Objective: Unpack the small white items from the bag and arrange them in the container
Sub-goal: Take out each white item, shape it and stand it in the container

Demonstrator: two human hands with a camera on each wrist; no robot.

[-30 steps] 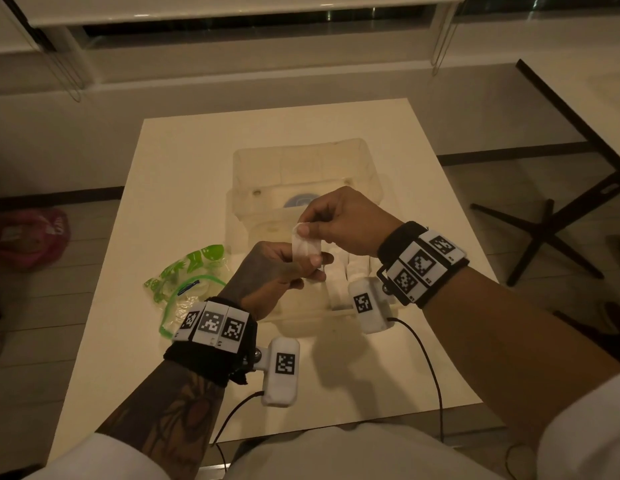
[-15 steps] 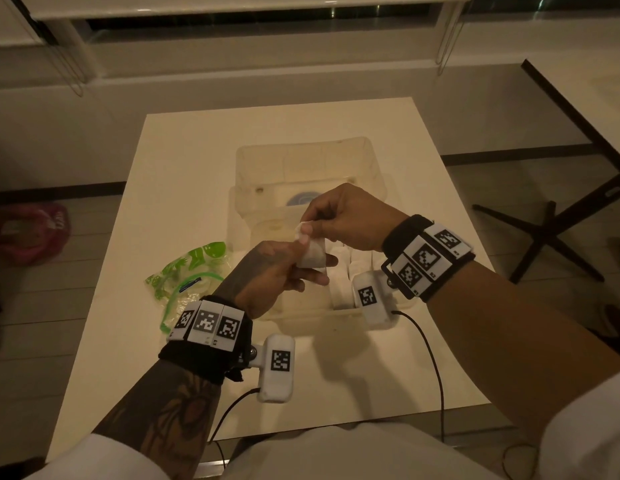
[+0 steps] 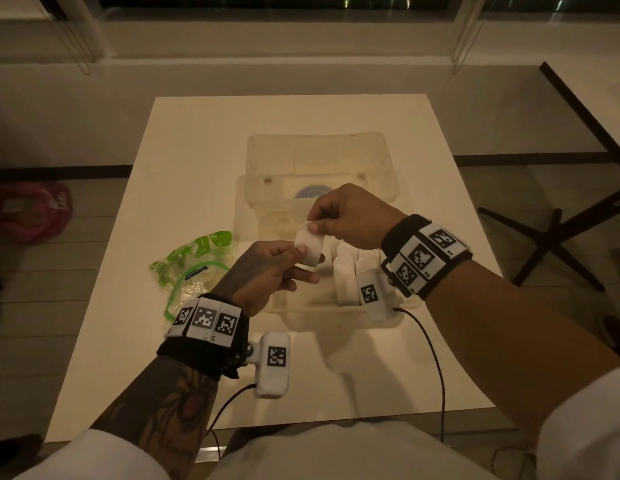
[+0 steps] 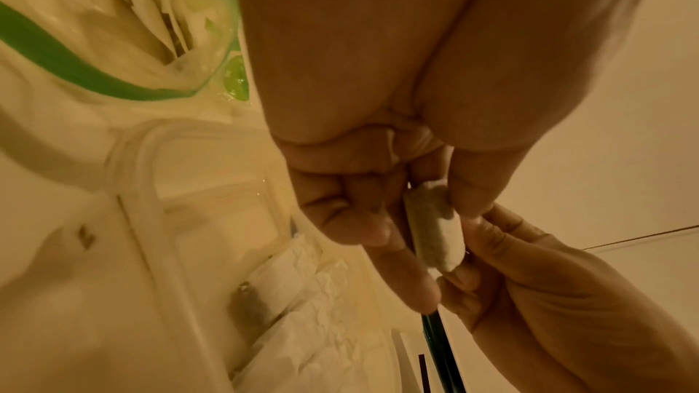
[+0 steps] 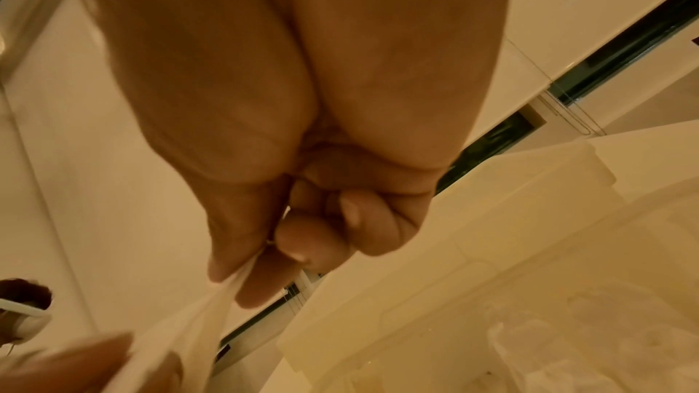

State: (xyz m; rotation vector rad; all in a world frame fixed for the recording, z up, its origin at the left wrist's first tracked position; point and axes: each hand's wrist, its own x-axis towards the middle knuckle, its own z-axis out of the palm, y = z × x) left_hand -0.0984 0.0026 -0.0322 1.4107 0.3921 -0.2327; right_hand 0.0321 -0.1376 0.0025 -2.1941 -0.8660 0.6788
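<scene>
Small white soft packet [image 3: 310, 246] held up in the air between both hands, over the near part of the clear plastic box [image 3: 388, 168] on the pale table [image 3: 197, 150]. Left hand [image 3: 267, 275] pinching the lower end with thumb and fingers curled round it; right hand [image 3: 350, 216] pinching the top corner from above. Long side of the packet tilted, top end leaning away and to the left, bottom end toward the box floor. Right hand nearer to the row of white packets [image 3: 346, 271] already standing in the box, just below and to the right, so likely the one to drop it in. Crinkly clear bag with green print and green zip edge [image 3: 190, 268] lying open on the table, left of the box. Hard to tell how many packets sit in the row, with the right wrist camera covering part of it. Inside of the bag blurry in the left wrist view; packets left in there not countable.
</scene>
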